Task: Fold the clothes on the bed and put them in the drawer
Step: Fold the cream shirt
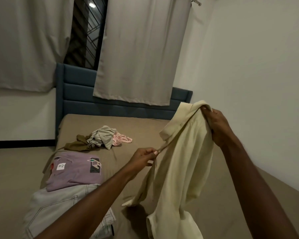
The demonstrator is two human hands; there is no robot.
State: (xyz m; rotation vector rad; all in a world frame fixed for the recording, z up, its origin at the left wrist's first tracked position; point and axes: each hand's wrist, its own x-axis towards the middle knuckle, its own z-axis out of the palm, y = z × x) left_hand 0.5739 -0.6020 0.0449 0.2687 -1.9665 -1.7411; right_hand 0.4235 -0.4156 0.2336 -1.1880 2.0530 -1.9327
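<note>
Right hand (216, 128) grips the collar of a pale yellow woven shirt (185, 161) held above the bed (138, 125); left hand (143, 156) fingers pinch its front edge. Folded lilac T-shirt (74, 171) carries a white label and printed patch, neither legible, atop grey stitched jeans (48, 207).

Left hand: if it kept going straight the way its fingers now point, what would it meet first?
The left hand points right and slightly up, pinching an edge of the cream shirt. Going straight on, it would most likely run into the shirt's hanging body first, held up by the right hand. Depth is unclear.
</note>
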